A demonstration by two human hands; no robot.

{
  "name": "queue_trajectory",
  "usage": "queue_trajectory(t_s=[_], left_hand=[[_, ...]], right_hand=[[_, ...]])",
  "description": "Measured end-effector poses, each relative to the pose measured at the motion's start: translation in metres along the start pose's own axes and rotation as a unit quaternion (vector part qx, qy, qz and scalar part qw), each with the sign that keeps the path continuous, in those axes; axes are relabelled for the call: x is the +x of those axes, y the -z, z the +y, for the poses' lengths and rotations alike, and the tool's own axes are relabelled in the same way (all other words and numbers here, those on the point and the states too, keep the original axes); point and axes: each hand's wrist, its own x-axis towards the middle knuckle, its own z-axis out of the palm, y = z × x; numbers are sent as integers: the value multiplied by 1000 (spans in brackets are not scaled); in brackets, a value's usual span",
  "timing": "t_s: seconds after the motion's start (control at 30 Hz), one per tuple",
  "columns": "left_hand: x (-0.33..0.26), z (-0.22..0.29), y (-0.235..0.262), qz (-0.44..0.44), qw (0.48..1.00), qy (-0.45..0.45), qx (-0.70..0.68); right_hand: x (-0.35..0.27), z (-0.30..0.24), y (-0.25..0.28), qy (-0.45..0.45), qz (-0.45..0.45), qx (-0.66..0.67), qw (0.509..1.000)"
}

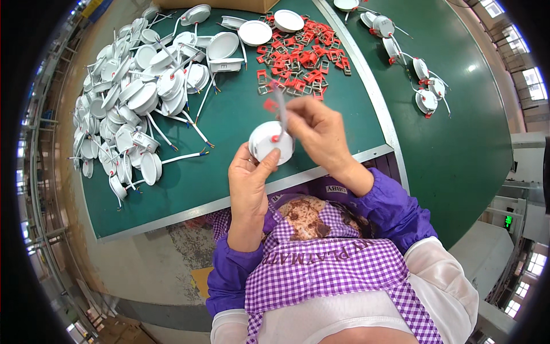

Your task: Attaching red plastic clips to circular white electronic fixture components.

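Note:
My left hand (250, 175) grips a white round downlight (264, 141) by its rim, the thumb lying on its back face. A pale cable (282, 109) rises from a red grommet on that face, its upper part smeared by motion. My right hand (314, 126) is closed, thumb and forefinger pinched right beside the cable. At those fingertips shows a small red clip (270, 105), partly behind the cable. Beyond my hands lies a heap of red clips with metal springs (303, 54).
A large pile of white downlights (132, 92) with loose cables covers the green table's (229, 137) left side. Two downlights (288, 20) lie face up by the clips. A cardboard box (229, 4) stands at the far edge. Several downlights (426, 101) line the green surface to the right, past a metal edge.

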Motion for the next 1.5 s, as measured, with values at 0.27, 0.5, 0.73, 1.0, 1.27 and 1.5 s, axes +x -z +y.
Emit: queue_trajectory(t_s=[0.27, 0.5, 0.73, 1.0, 1.27, 1.5], left_hand=[[-1, 10, -10, 57, 992, -50, -100], [-1, 3, -12, 76, 984, -133, -86], [2, -3, 0, 52, 980, -189, -26], [-5, 1, 2, 33, 987, -142, -64], [-16, 1, -2, 22, 994, -68, -80], [-8, 9, 13, 2, 995, -80, 66]], right_hand=[[-18, -19, 2, 151, -16, -244, 958], [-27, -11, -13, 156, -32, -233, 959], [-23, -13, -18, 111, -37, -214, 970], [-17, -11, -11, 104, -52, -138, 984], [-22, -16, 6, -67, -91, -25, 993], [21, -5, 54, 23, -45, -242, 969]])
